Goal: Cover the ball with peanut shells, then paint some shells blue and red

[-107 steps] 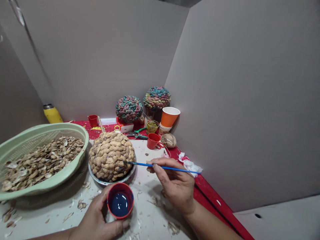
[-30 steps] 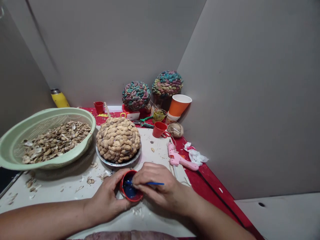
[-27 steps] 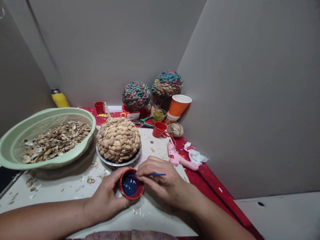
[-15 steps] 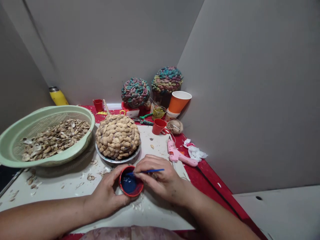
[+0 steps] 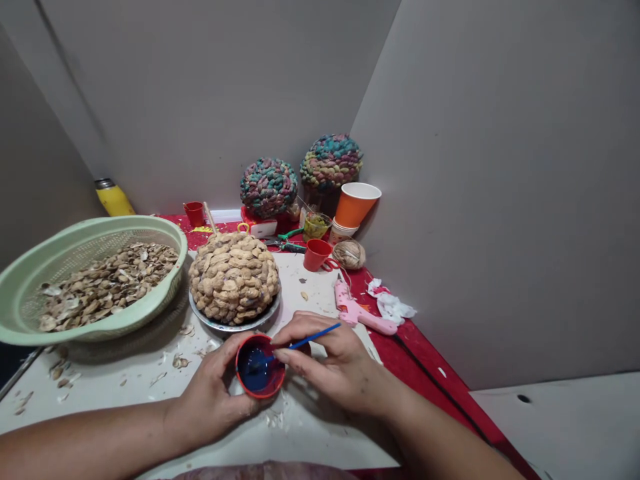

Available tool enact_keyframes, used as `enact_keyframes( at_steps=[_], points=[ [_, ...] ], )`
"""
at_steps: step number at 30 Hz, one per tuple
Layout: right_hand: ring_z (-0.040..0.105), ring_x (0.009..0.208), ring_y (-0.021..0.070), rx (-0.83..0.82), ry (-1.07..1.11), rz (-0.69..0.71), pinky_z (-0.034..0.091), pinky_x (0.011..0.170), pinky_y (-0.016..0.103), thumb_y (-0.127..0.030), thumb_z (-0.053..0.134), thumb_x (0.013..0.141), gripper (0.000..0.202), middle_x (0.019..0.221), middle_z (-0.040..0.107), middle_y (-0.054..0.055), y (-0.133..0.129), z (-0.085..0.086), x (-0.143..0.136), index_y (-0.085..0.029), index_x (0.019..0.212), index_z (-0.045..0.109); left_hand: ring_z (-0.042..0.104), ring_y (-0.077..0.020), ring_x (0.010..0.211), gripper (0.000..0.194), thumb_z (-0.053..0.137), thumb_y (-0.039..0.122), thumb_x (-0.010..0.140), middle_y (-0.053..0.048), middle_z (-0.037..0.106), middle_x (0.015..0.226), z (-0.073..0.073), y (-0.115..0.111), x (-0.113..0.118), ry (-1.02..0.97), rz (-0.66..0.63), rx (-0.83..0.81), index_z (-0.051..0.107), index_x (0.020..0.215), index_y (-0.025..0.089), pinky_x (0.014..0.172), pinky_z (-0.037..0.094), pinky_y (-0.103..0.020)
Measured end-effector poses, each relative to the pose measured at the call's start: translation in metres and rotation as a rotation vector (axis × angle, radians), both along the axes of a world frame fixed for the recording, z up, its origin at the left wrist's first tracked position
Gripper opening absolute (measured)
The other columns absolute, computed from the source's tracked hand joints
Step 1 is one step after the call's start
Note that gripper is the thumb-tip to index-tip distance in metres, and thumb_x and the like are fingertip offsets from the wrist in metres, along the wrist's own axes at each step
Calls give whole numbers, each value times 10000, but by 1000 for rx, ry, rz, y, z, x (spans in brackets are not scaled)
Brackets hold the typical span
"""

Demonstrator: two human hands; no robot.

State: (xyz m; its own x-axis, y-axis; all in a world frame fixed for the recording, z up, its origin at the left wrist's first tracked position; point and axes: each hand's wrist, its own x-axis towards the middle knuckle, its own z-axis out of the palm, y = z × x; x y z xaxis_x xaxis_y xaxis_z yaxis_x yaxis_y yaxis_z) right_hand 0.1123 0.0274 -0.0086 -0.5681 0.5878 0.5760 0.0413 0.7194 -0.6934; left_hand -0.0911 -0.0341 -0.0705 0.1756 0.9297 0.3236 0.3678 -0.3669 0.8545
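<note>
My left hand (image 5: 220,383) is wrapped round a small red cup (image 5: 277,389), tilted so that its inside faces me. Dark blue paint (image 5: 254,370) lies in the cup. Pinched between the fingers and thumb of my right hand (image 5: 325,360) is a blue paintbrush (image 5: 317,335), its lower end down in the paint. Just beyond the cup, a ball covered in peanut shells (image 5: 235,277), unpainted for the most part, rests in a shallow metal dish (image 5: 220,325).
A green basket (image 5: 100,333) of peanut shells stands left. Behind are two painted shell balls (image 5: 270,187), an orange paper cup (image 5: 354,208), another red cup (image 5: 317,255), pliers (image 5: 290,245) and twine (image 5: 349,255). A pink glue gun (image 5: 363,313) with a cord lies right, beside crumpled tissue (image 5: 395,308).
The paintbrush has tipped more upright, its handle end rising to the right while its lower end dips into the paint. My left hand still holds the cup.
</note>
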Motion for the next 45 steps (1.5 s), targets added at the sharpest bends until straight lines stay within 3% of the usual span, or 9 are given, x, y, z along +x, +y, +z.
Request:
enact_keyframes(
  at_steps=[5, 20, 34, 39, 45],
  points=[
    [684, 698, 139, -138, 74, -90, 543, 673, 237, -207, 709, 886, 57, 770, 746, 29, 2, 2, 1, -173, 841, 719, 710, -208, 950, 453, 798, 248, 745, -41, 741, 1078, 10, 0, 1, -17, 7, -25, 624, 1162, 223, 866, 580, -320],
    [518, 527, 86, -482, 216, -181, 421, 517, 186, -355, 792, 799, 209, 600, 624, -24, 14, 2, 8, -186, 721, 699, 692, -253, 1009, 524, 825, 345, 711, -83, 737, 1125, 6, -1, -7, -64, 113, -140, 649, 1179, 190, 950, 540, -374],
    [527, 520, 94, -634, 276, -100, 436, 509, 197, -465, 742, 850, 308, 624, 671, 9, 22, -8, 6, -179, 762, 671, 701, -253, 966, 520, 826, 349, 708, -94, 741, 1091, 7, -1, -8, -80, 103, -153, 646, 1166, 180, 949, 543, -403],
    [516, 520, 95, -542, 186, -110, 423, 511, 202, -416, 692, 899, 264, 613, 645, -11, 17, -6, 5, -184, 775, 667, 701, -234, 976, 511, 828, 304, 712, -67, 737, 1104, 4, -1, -7, -74, 78, -140, 628, 1171, 203, 935, 547, -366],
    [630, 718, 145, -34, -14, -14, 492, 677, 257, -220, 608, 961, 133, 779, 700, 43, 2, 0, 0, -170, 868, 690, 685, -204, 1049, 537, 808, 227, 734, -29, 723, 1164, 1, 0, -4, -19, 13, -92, 592, 1225, 245, 940, 538, -311]
  ],
)
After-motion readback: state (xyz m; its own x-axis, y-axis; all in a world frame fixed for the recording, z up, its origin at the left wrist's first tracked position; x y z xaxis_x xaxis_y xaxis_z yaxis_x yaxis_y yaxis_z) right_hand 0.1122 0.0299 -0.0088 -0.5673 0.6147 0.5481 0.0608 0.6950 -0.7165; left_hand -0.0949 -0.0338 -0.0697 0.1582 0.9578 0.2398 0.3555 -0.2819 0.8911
